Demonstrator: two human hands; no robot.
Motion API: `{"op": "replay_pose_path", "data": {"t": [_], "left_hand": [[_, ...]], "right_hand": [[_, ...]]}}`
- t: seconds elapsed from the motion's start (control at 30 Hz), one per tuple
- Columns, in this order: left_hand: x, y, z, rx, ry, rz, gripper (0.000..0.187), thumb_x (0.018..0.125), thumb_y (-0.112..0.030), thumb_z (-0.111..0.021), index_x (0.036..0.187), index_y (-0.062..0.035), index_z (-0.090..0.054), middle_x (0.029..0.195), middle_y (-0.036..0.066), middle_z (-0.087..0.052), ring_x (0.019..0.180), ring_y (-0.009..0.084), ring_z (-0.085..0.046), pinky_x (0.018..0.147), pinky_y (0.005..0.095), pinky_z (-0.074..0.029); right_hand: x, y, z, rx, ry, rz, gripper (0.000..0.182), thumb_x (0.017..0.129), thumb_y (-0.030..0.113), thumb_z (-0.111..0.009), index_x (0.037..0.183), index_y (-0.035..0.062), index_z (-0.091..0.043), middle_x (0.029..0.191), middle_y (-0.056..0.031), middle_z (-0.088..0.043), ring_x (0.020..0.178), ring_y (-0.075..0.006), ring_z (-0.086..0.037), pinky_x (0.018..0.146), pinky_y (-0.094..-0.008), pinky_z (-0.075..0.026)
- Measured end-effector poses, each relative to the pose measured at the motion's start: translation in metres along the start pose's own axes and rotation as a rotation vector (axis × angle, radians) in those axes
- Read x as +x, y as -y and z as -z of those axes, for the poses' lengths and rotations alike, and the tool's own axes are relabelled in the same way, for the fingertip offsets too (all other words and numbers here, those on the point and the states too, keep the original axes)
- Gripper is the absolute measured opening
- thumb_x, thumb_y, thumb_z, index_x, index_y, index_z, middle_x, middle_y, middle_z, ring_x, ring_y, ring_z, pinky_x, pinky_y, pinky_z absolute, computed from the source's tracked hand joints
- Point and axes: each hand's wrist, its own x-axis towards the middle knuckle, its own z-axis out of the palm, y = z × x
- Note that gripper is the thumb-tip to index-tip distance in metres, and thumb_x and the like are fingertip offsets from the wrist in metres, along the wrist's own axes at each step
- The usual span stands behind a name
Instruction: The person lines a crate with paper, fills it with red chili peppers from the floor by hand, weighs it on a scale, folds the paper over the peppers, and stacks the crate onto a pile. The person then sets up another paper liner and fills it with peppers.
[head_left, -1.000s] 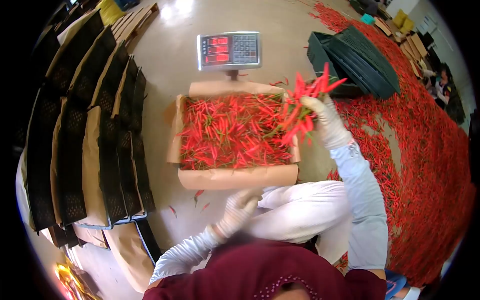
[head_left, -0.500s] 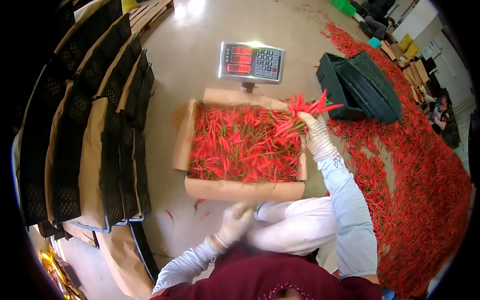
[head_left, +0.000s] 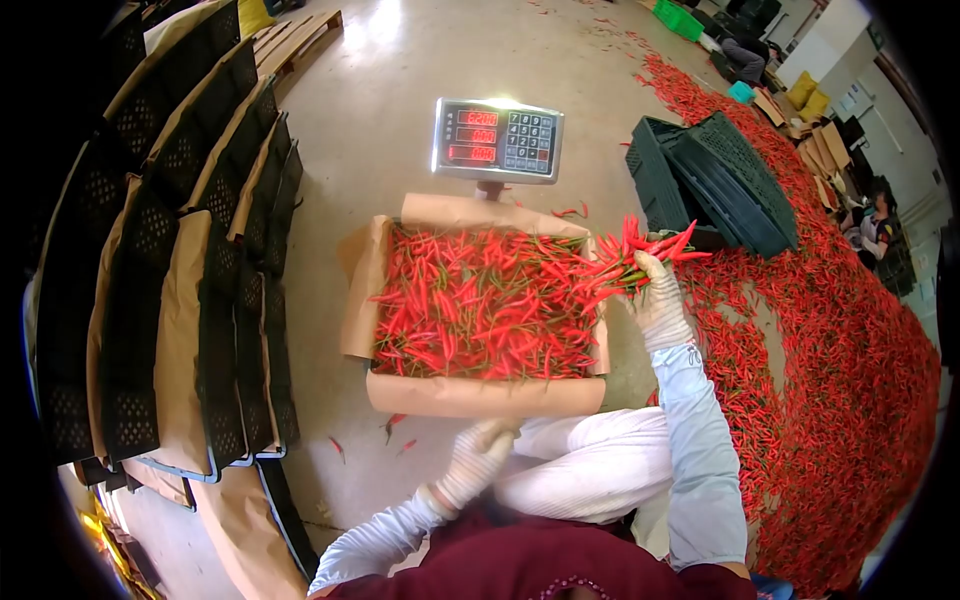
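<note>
A paper-lined crate (head_left: 480, 395) full of red chillies (head_left: 480, 300) rests in front of a digital scale display (head_left: 497, 141) with lit red digits. My right hand (head_left: 660, 300), in a white glove, is closed round a bunch of red chillies (head_left: 640, 255) at the crate's right rim. Below the crate's near edge, beside my knee, my left hand (head_left: 478, 460), gloved too, has its fingers curled together. Whether anything small is inside them is hidden.
Stacked black crates with brown paper (head_left: 185, 330) stand at the left. A large heap of chillies (head_left: 850, 400) spreads over the right side, with dark green crates (head_left: 715, 185) beside it. A few loose chillies lie near the crate. People sit farther back at the right.
My right hand has moved a little right and down in the view with its chillies. The scale's top digits have changed. My left hand remains low near my knee.
</note>
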Motion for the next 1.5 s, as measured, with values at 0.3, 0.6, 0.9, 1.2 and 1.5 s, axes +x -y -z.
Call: {"op": "replay_pose_path", "data": {"t": [0.3, 0.6, 0.9, 1.2, 1.5], "left_hand": [[-0.003, -0.002, 0.004, 0.005, -0.023, 0.055, 0.024, 0.091, -0.008, -0.051, 0.108, 0.0003, -0.066, 0.088, 0.005, -0.067, 0.07, 0.0071, -0.057, 0.063, 0.0229, -0.049], [0.004, 0.012, -0.003, 0.048, -0.019, 0.02, 0.022, 0.09, -0.007, -0.051, 0.104, 0.0015, -0.066, 0.086, 0.007, -0.067, 0.071, 0.0101, -0.06, 0.067, 0.025, -0.05], [0.001, 0.0, -0.004, 0.053, 0.0, -0.039, 0.023, 0.09, -0.006, -0.051, 0.105, 0.0008, -0.066, 0.086, 0.008, -0.068, 0.071, 0.012, -0.061, 0.067, 0.0261, -0.051], [0.002, 0.003, 0.0, 0.08, -0.031, 0.026, 0.024, 0.09, -0.009, -0.05, 0.105, 0.0011, -0.066, 0.087, 0.009, -0.069, 0.072, 0.013, -0.062, 0.068, 0.0268, -0.051], [0.007, 0.003, -0.004, 0.116, 0.023, -0.033, 0.023, 0.09, -0.007, -0.05, 0.105, 0.0017, -0.065, 0.087, 0.009, -0.068, 0.073, 0.0133, -0.062, 0.069, 0.0272, -0.051]], "right_hand": [[-0.008, 0.001, -0.001, 0.052, -0.037, -0.078, 0.028, 0.085, 0.023, -0.068, 0.11, 0.0107, -0.061, 0.1, -0.0052, -0.067, 0.09, -0.0197, -0.066, 0.076, -0.0379, -0.057], [0.0, -0.003, 0.011, -0.013, 0.076, 0.084, 0.032, 0.086, 0.016, -0.067, 0.116, 0.0095, -0.056, 0.095, -0.0046, -0.066, 0.085, -0.0189, -0.067, 0.071, -0.033, -0.058], [-0.001, -0.017, -0.043, -0.15, -0.014, 0.254, 0.029, 0.082, 0.025, -0.07, 0.104, 0.0097, -0.058, 0.087, -0.0003, -0.06, 0.075, -0.0115, -0.06, 0.065, -0.0279, -0.051], [0.011, -0.028, -0.037, -0.081, 0.008, 0.352, 0.026, 0.083, 0.019, -0.068, 0.105, 0.0052, -0.065, 0.097, -0.0057, -0.066, 0.083, -0.0153, -0.064, 0.077, -0.029, -0.052], [0.004, -0.011, -0.026, 0.016, 0.172, 0.237, 0.025, 0.086, 0.019, -0.063, 0.105, 0.004, -0.06, 0.092, -0.0077, -0.066, 0.079, -0.0191, -0.065, 0.071, -0.0328, -0.055]]}}
